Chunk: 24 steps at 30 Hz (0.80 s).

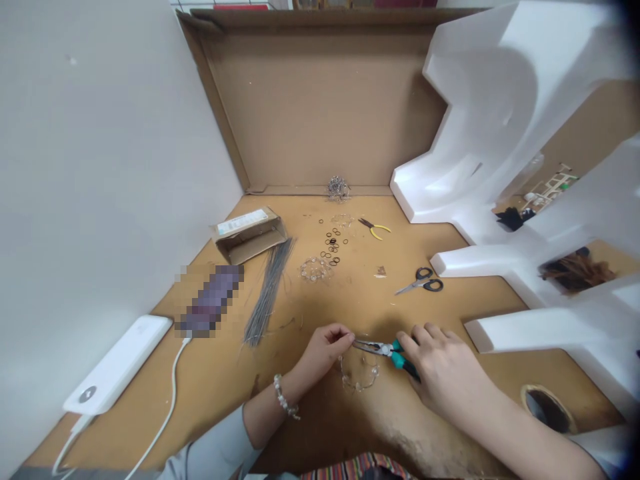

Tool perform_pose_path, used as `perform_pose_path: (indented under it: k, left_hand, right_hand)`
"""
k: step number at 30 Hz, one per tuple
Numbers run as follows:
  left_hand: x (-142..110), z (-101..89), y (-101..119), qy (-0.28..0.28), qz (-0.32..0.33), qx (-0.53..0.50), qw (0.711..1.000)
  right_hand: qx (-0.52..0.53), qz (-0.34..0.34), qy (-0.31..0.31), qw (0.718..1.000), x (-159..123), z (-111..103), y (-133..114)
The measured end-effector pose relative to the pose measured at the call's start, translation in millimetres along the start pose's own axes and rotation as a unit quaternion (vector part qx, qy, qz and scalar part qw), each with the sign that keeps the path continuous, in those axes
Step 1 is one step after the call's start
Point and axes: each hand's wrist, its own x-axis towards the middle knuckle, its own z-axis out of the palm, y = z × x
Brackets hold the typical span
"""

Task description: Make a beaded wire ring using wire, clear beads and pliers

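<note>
In the lower middle of the frame we see the right hand closed around the handles of the teal-and-black pliers, whose nose points toward the left side of the frame. By their tips, the left hand has its thumb and forefinger pressed together; we cannot tell what they pinch. Just below the pliers we find a beaded wire ring, though we cannot make out whether it touches them. Nearer the centre we notice a second beaded ring beside small dark rings, with a bundle of wires to their left. Right of centre we see black-handled scissors
</note>
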Motion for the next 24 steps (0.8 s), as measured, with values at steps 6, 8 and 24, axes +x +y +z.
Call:
perform_pose_path:
  k: [6,8,24]
  left_hand:
    - [0.5,-1.7,-1.8,-0.002,0.006,0.004,1.0]
    - [0.3,-3.0,-1.8,-0.011,0.006,0.005,1.0]
    - [0.6,-8.8,-8.2,-0.082,0.061,0.046,0.994]
  right_hand:
    - [-0.002,0.004,-0.002,1.0,1.2,4.2,-1.8]
    - [0.012,0.007,-0.008,1.0,0.7,5.5,-0.7]
    - [0.02,0.014,-0.018,1.0,-8.1,11.5,10.0]
